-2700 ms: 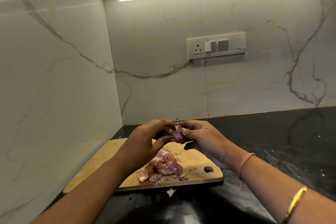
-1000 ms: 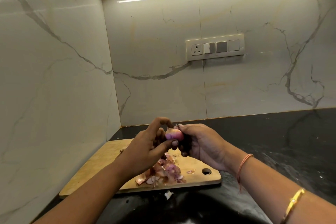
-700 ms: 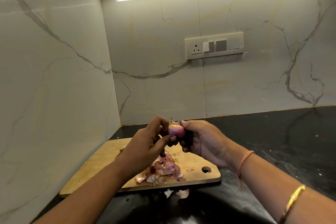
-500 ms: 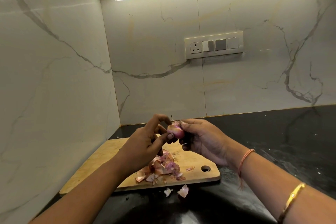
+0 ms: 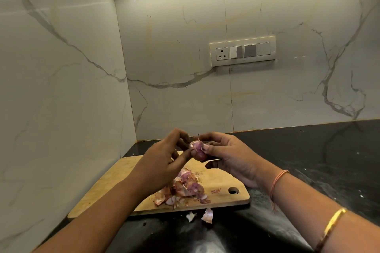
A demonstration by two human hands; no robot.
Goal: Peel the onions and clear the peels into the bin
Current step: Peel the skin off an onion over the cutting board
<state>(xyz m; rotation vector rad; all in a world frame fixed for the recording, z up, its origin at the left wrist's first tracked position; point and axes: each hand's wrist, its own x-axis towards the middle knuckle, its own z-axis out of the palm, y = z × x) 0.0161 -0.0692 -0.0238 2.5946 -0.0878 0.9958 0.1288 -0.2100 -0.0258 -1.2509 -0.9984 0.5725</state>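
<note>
Just below the middle of the frame, a small purple onion (image 5: pixel 197 151) is held in the air above the wooden cutting board (image 5: pixel 121 181), between both hands. The left hand (image 5: pixel 162 163) pinches its left side with the thumb and curled fingertips. The right hand (image 5: pixel 229 156) grips it from the right, thumb and forefinger bent round its top and the other fingers curled beneath. A strip of pale skin lifts at the onion's top. Below the hands, a pile of peels (image 5: pixel 184 190) lies on the board's near right part. Two loose peel scraps (image 5: pixel 207 215) lie on the black counter (image 5: pixel 312 150), just beyond the board's near edge, in the lower centre.
</note>
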